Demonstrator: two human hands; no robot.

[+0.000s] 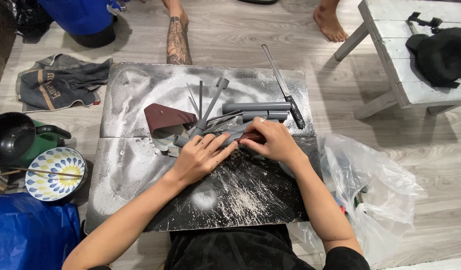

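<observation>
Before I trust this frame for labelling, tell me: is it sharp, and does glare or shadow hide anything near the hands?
Head view: sharp overall, evenly lit, no motion blur on the left hand or right hand; soft sheen on the dusty dark board, nothing washed out; grey pipes clear; slight wide-angle bending at the edges; the black pot interior is dark.

— How's the light?
— Bright, even, soft; faint shadows under the white bench (pixel 390 55) at upper right.
— Sharpness?
— Crisp mid-frame; dusty black board (pixel 140 95) shows mild sheen, edges bow slightly from the wide lens.
</observation>
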